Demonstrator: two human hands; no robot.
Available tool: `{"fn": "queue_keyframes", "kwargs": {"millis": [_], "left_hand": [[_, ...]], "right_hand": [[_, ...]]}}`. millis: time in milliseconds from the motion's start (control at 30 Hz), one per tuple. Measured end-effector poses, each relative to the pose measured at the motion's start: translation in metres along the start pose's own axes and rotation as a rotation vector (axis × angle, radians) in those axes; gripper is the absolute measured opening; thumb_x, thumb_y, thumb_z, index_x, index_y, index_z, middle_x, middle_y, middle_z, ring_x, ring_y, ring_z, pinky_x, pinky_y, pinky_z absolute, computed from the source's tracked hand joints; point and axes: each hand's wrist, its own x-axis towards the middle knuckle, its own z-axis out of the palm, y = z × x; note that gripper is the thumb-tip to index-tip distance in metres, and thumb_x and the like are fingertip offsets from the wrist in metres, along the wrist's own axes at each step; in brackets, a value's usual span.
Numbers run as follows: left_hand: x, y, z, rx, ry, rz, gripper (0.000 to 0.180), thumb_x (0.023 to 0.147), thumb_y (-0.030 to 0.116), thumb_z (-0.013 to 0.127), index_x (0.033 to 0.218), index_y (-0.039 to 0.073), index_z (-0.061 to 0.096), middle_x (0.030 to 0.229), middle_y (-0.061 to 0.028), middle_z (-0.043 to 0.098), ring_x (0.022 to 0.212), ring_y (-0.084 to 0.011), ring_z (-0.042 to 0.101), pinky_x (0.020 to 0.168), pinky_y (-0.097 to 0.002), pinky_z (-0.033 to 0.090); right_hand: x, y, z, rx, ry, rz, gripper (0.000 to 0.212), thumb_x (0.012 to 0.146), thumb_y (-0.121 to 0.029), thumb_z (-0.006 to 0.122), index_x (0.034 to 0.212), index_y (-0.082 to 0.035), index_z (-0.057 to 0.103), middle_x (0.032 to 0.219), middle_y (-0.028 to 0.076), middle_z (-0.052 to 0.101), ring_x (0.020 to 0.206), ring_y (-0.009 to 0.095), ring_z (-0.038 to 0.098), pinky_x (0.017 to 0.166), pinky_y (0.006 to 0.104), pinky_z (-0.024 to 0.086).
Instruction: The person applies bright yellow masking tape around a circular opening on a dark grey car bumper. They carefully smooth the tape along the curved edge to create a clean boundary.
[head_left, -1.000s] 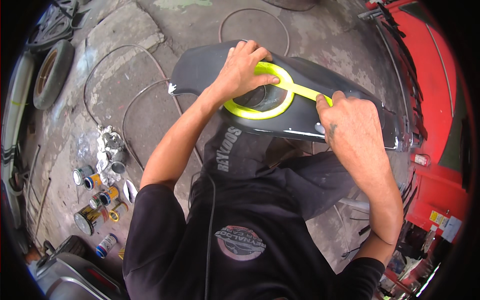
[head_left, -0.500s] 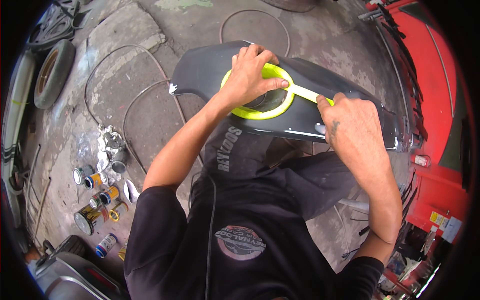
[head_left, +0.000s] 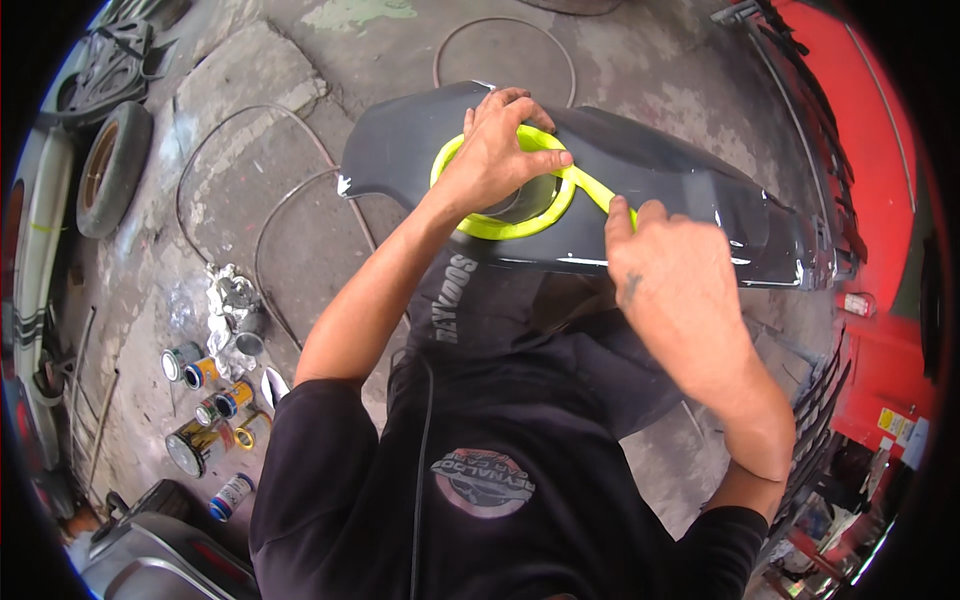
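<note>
My left hand [head_left: 500, 150] grips a large roll of bright yellow-green masking tape [head_left: 512, 229], its fingers over the far rim and its thumb across the near right side. A short strip of tape [head_left: 592, 188] runs from the roll to my right hand [head_left: 678, 265], which pinches its end between thumb and curled fingers. Beneath both hands lies a dark grey car body panel [head_left: 670, 175], stretched left to right over my legs. White marks show along its near edge and at its left tip. My right fingertips are partly hidden behind the hand.
Several paint cans [head_left: 200, 446] stand or lie on the concrete floor at left, beside crumpled foil [head_left: 228, 300]. A hose [head_left: 262, 215] loops across the floor. A tyre [head_left: 113, 170] lies far left. A red car body [head_left: 855, 110] borders the right side.
My right hand has moved left and slightly toward me. The strip between my hands now slants down more steeply. My left hand stays on the roll, which has shifted slightly left.
</note>
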Motion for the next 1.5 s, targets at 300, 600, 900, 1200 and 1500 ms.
{"fn": "queue_keyframes", "kwargs": {"millis": [300, 600, 900, 1200, 1500], "left_hand": [[-0.001, -0.010, -0.010, -0.062, -0.054, 0.051, 0.068, 0.084, 0.056, 0.088, 0.129, 0.008, 0.072, 0.158, -0.0259, 0.051, 0.156, -0.0435, 0.040, 0.126, -0.0697, 0.023], [-0.044, 0.024, 0.003, 0.141, 0.233, 0.101, 0.057, 0.088, 0.027, 0.089, 0.138, 0.007, 0.070, 0.151, -0.0221, 0.057, 0.147, -0.0479, 0.049, 0.124, -0.0626, 0.036], [-0.023, -0.008, -0.012, 0.336, 0.243, 0.049, 0.059, 0.077, 0.041, 0.095, 0.122, 0.007, 0.077, 0.120, -0.0140, 0.068, 0.119, -0.0372, 0.059, 0.102, -0.0498, 0.046], [-0.017, -0.028, -0.019, 0.397, 0.176, -0.004, 0.043, 0.077, 0.024, 0.095, 0.109, 0.006, 0.073, 0.109, -0.0125, 0.068, 0.109, -0.0354, 0.062, 0.096, -0.0464, 0.048], [-0.015, -0.021, -0.036, 0.513, -0.008, 0.002, 0.039, 0.085, 0.020, 0.086, 0.115, 0.002, 0.068, 0.115, -0.0142, 0.067, 0.115, -0.0369, 0.065, 0.094, -0.0476, 0.055]], "right_hand": [[-0.047, -0.001, -0.048, 0.103, 0.166, 0.109, 0.038, 0.088, -0.008, 0.069, 0.125, -0.001, 0.077, 0.080, 0.008, 0.057, 0.065, 0.025, 0.064, 0.054, 0.0404, 0.052], [-0.050, 0.018, -0.006, 0.382, 0.238, 0.310, 0.028, 0.096, -0.013, 0.076, 0.124, -0.008, 0.079, 0.081, 0.012, 0.061, 0.062, 0.033, 0.065, 0.058, 0.0443, 0.050], [-0.041, 0.027, 0.013, 0.641, 0.337, 0.302, 0.026, 0.095, -0.010, 0.078, 0.121, -0.009, 0.080, 0.078, 0.011, 0.062, 0.063, 0.033, 0.062, 0.059, 0.0441, 0.049], [-0.047, 0.033, 0.025, 0.768, 0.382, 0.335, 0.026, 0.095, -0.006, 0.077, 0.121, -0.007, 0.080, 0.076, 0.012, 0.060, 0.061, 0.030, 0.060, 0.058, 0.0409, 0.046], [-0.054, 0.038, 0.030, 0.860, 0.417, 0.344, 0.027, 0.094, -0.001, 0.077, 0.121, -0.003, 0.079, 0.074, 0.012, 0.056, 0.060, 0.026, 0.056, 0.058, 0.0377, 0.045]]}}
